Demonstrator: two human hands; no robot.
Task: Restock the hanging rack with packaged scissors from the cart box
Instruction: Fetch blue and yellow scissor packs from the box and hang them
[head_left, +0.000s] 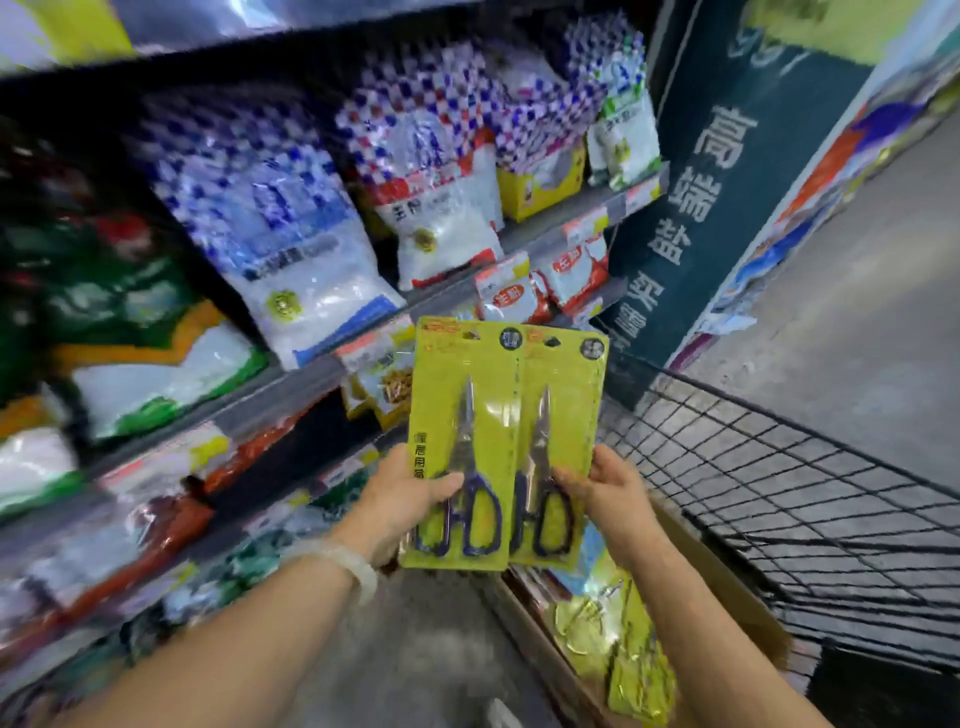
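Two yellow-green carded scissors packs with dark blue handles are held upright side by side in the middle of the view. My left hand (402, 501) grips the lower edge of the left scissors pack (460, 415), thumb across its front. My right hand (605, 491) pinches the lower right of the right scissors pack (563, 410), which overlaps the first one's edge. Below them the cardboard cart box (727, 587) holds several more yellow scissors packs (631, 660). No hanging rack shows in this view.
Shelves (291, 384) on the left carry bagged goods in blue-white, green and red packaging. A black wire cart wall (779, 483) stands at the right. A dark sign panel (696, 208) with white characters rises behind it. Grey floor (857, 291) lies beyond.
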